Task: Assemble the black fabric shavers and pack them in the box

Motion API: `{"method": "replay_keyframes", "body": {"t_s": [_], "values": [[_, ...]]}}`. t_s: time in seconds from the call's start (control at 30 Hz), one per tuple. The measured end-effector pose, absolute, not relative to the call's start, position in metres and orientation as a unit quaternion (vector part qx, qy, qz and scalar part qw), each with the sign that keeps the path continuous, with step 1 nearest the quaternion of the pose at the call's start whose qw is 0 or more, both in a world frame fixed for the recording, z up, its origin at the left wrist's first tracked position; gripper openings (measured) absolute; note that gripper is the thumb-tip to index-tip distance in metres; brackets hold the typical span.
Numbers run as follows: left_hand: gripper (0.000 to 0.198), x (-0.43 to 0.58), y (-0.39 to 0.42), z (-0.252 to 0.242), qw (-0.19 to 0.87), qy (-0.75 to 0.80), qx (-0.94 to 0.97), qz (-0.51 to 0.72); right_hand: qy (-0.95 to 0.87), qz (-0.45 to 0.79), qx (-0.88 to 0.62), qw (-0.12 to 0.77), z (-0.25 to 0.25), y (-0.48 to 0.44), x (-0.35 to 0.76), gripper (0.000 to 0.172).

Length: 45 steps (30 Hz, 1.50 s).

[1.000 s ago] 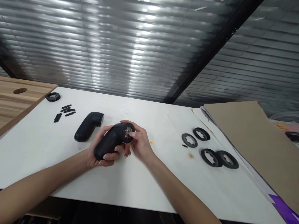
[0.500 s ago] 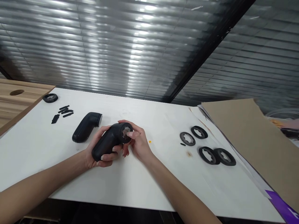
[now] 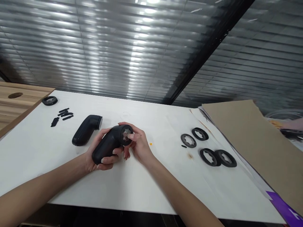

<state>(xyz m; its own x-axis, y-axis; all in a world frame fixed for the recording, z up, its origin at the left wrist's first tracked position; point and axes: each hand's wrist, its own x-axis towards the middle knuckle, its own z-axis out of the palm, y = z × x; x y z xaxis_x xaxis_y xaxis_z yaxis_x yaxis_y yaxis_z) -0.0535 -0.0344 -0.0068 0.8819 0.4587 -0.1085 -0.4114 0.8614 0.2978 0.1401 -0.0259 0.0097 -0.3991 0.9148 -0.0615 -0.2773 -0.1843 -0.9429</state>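
Note:
A black fabric shaver point(image 3: 106, 147) with a curved handle is held above the white table, its round head facing up towards me. My left hand point(image 3: 90, 160) is wrapped round the handle from below. My right hand point(image 3: 141, 145) grips the head, with its thumb resting on the perforated metal mesh point(image 3: 126, 132) and its other fingers partly hidden behind. Just left of my hands, a second black fabric shaver point(image 3: 84, 130) lies on the table. A tiny yellow piece point(image 3: 151, 144) sits to the right of my right hand.
Several black rings with notched openings point(image 3: 200, 134) lie on the right of the white table point(image 3: 142, 189), beside a small black strip point(image 3: 184, 146). Far left are another ring point(image 3: 49, 101) and several small black pieces point(image 3: 65, 113). Brown cardboard point(image 3: 255, 145) covers the right edge; metal blinds point(image 3: 106, 47) stand behind.
The view has shifted slightly. Both hands keep their hold on the fabric shaver, and the right thumb stays on the mesh with hardly any visible movement.

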Motion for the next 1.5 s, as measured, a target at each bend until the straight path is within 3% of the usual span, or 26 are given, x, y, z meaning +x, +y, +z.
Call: {"method": "replay_keyframes", "body": {"t_s": [0.7,0.93,1.3,1.5], "values": [[0.048,-0.052,-0.034,-0.003,0.965,0.052,0.129,0.221,-0.459,0.685,-0.357,0.439,0.020,-0.028,0.135,0.067],[0.048,-0.048,-0.032,-0.003,0.961,0.066,0.134,0.232,-0.467,0.681,-0.373,0.422,0.022,-0.026,0.139,0.075],[0.068,-0.047,-0.030,0.001,0.940,0.096,0.161,0.286,-0.483,0.668,-0.358,0.439,0.022,-0.021,0.142,0.065],[0.056,-0.043,-0.033,0.011,0.899,0.142,0.186,0.371,-0.457,0.645,-0.383,0.478,0.025,-0.020,0.144,0.065]]}}
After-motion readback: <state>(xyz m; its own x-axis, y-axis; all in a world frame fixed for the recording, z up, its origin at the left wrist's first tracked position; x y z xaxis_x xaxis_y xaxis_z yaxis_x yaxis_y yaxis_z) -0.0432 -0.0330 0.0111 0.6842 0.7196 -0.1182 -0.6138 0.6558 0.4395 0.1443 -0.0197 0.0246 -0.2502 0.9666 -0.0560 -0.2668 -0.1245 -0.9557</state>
